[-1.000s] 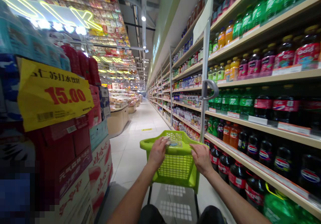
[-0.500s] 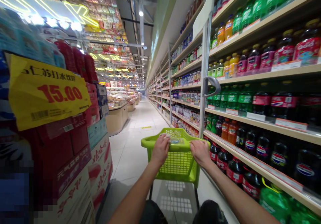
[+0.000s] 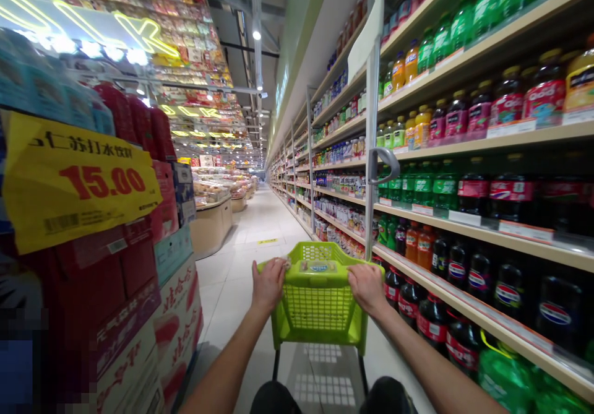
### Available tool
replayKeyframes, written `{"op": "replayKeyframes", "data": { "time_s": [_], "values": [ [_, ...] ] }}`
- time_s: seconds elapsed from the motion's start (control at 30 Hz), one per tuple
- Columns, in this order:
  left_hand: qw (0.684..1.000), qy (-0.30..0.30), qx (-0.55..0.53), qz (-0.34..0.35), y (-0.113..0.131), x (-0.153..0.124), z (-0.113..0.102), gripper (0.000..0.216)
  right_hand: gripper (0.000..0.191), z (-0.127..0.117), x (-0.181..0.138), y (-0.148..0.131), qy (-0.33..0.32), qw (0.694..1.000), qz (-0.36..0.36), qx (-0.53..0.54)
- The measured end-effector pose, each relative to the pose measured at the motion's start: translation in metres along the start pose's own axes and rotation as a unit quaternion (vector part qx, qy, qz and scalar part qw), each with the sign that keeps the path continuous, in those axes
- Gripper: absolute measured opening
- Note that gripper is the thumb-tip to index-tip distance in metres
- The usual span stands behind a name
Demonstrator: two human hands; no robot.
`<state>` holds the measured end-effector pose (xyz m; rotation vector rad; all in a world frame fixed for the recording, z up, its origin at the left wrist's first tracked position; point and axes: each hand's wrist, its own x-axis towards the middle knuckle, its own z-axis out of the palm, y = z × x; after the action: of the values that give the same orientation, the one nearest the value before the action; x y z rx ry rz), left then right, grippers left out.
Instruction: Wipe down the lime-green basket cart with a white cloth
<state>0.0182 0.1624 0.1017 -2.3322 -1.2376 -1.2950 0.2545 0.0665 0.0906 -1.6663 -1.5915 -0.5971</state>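
A lime-green shopping cart (image 3: 320,309) with a grid basket stands right in front of me in the aisle. My left hand (image 3: 268,284) is wrapped over the left end of its handle. Something small, pale and crumpled shows by those fingertips, too small to name. My right hand (image 3: 366,287) grips the handle's right end, knuckles up. Between both hands a label (image 3: 318,267) sits on the middle of the handle. The thumbs are mostly hidden from me.
Shelves of drink bottles (image 3: 480,281) line the right side, with a door handle (image 3: 388,165) on an upright frame. Stacked drink cartons (image 3: 174,315) and a yellow price sign (image 3: 83,182) stand close on the left. Tiled floor (image 3: 253,253) runs ahead past a display bin (image 3: 211,225).
My left hand has shifted left along the handle to its end, uncovering the label. My right hand keeps its hold. The view has turned slightly to the right.
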Motion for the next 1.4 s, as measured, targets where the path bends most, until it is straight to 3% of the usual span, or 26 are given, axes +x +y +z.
{"op": "replayKeyframes", "data": {
  "time_s": [0.1,0.17,0.33,0.47,0.73,0.83,0.97,1.07,1.13,1.23,1.3,1.4],
  "values": [
    [0.994,0.026,-0.011,-0.108,-0.017,0.003,-0.004,0.026,0.026,0.0,0.0,-0.003,-0.001,1.0,-0.004,-0.009],
    [0.99,0.042,-0.037,-0.128,-0.017,0.003,-0.001,0.026,0.026,0.001,0.0,-0.004,0.004,1.0,-0.006,-0.013],
    [0.993,0.059,-0.102,0.014,0.013,-0.013,0.016,0.027,0.027,0.002,-0.001,-0.001,0.013,1.0,-0.009,-0.011],
    [0.99,0.063,-0.119,0.049,0.033,-0.02,0.023,0.03,0.028,0.001,-0.003,0.007,0.018,1.0,-0.008,-0.005],
    [0.969,-0.033,-0.15,0.194,0.098,-0.003,0.027,0.029,0.029,-0.002,-0.003,0.006,0.015,1.0,-0.005,-0.013],
    [0.977,-0.03,-0.131,0.167,0.079,0.002,0.021,0.027,0.029,-0.003,-0.003,0.002,0.012,1.0,-0.002,-0.008],
    [0.995,0.009,-0.095,0.028,0.036,0.006,0.012,0.028,0.027,-0.002,-0.003,-0.002,0.018,1.0,0.003,0.008],
    [0.994,0.004,-0.106,0.037,0.042,0.006,0.017,0.029,0.027,-0.002,0.001,-0.011,0.021,0.999,0.029,0.032],
    [0.986,-0.028,-0.131,0.098,0.062,0.005,0.023,0.033,0.03,-0.001,0.008,-0.023,0.032,0.996,0.043,0.067],
    [0.976,-0.105,-0.115,0.153,0.086,0.007,0.025,0.045,0.04,0.004,0.019,-0.048,0.023,0.994,-0.007,0.104],
    [0.978,-0.152,-0.061,0.126,0.082,0.008,0.019,0.051,0.041,0.01,0.023,-0.062,-0.01,0.994,-0.04,0.097],
    [0.978,-0.197,0.01,0.072,0.049,0.004,0.004,0.061,0.042,0.018,0.02,-0.071,-0.044,0.996,-0.05,0.066]
  ]
}}
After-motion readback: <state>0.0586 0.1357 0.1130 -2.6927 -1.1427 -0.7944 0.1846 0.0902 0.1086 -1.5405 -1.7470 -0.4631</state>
